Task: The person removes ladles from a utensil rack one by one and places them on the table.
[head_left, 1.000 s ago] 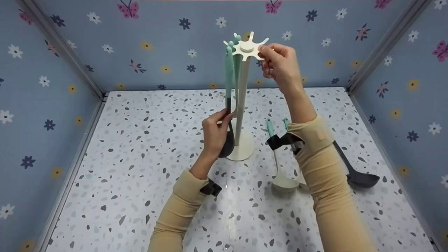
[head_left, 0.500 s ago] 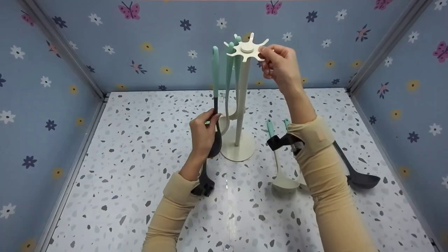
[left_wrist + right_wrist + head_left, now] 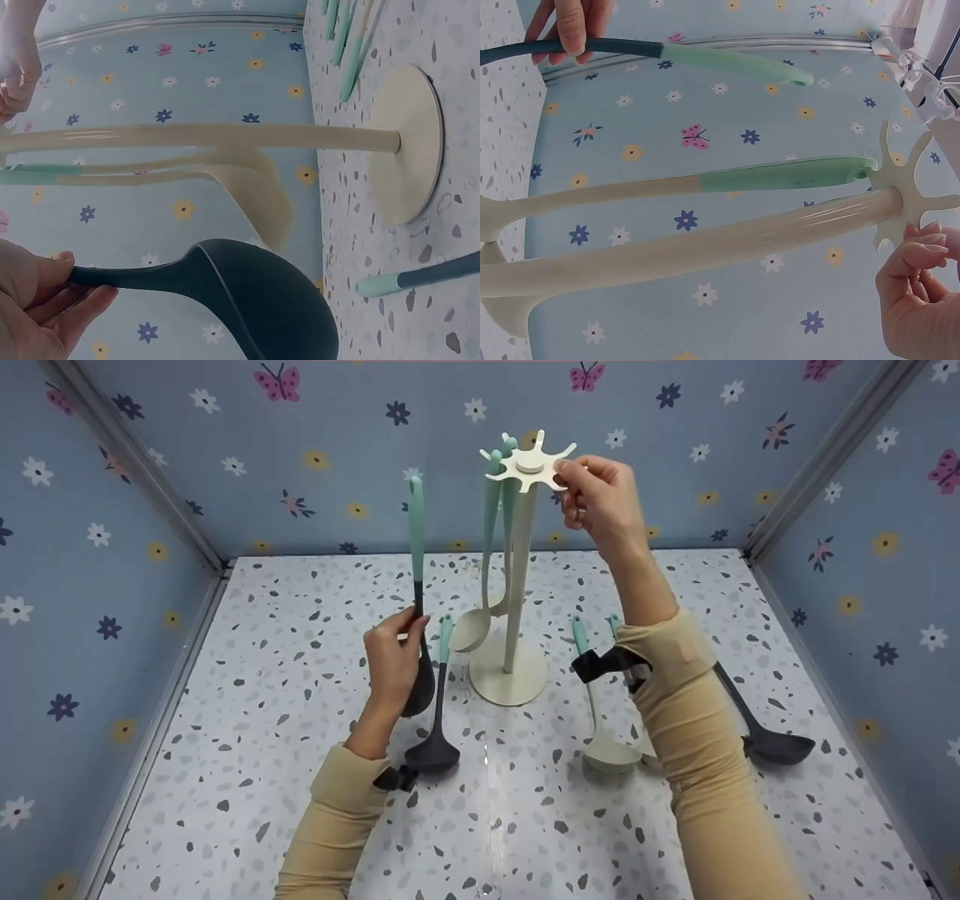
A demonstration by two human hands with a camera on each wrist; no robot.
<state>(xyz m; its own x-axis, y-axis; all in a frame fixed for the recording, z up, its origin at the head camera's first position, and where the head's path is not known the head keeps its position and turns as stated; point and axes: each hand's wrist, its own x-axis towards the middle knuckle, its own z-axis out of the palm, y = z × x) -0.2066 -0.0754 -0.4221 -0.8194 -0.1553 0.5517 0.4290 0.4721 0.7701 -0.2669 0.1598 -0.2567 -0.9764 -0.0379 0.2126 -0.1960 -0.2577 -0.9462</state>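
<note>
Left grip (image 3: 394,656): pinched round shaft of dark ladle (image 3: 417,559), upright, left of cream stand (image 3: 522,562).
Right grip (image 3: 600,499): pinches stand's top. Between ladle and post: two hanging utensils (image 3: 491,517). Nearby on worktop (image 3: 300,697): second ladle (image 3: 433,754). Beyond stand: pale ladle (image 3: 609,751); another ladle (image 3: 780,744), part-hidden by right sleeve (image 3: 705,735).

Gap left of a utensil stand (image 3: 518,585)
Room is left between the stand and the held black ladle (image 3: 418,574), partly filled by a hanging cream ladle (image 3: 471,631); the stand's top right is blocked by the right hand (image 3: 601,499).
</note>
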